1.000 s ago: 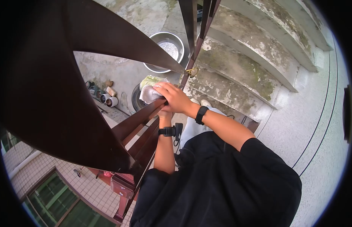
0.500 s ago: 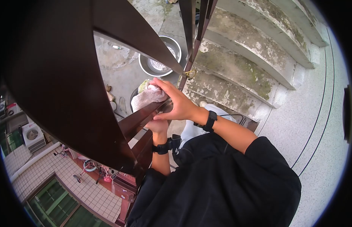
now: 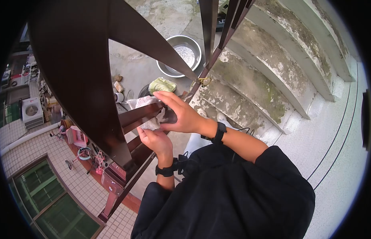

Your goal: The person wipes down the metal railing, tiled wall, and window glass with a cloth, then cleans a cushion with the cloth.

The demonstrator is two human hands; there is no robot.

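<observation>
A pale pinkish-white cloth (image 3: 153, 124) is wrapped around a dark brown metal rail (image 3: 131, 116), with part of it showing on the far side. My right hand (image 3: 184, 115) curves over the rail, fingers on top and thumb below, gripping the cloth. Below the rail, my left hand (image 3: 157, 142) pinches the cloth's near end, its fingertips partly hidden. Both wrists wear black straps. Beyond the rail, lower down, lies a yellow-green cloth bundle (image 3: 162, 85).
A metal basin (image 3: 178, 55) stands on the concrete ground below. Worn concrete steps (image 3: 249, 81) rise to the right beside a speckled ledge (image 3: 313, 135). A broad brown railing panel (image 3: 74, 79) blocks the left. Pink bicycles (image 3: 96, 159) stand on the tiled ground at lower left.
My left hand has come out from beneath the rail toward the near side, drawing the cloth around it. My right hand stays on the rail. The view has shifted, uncovering the yellow-green bundle.
</observation>
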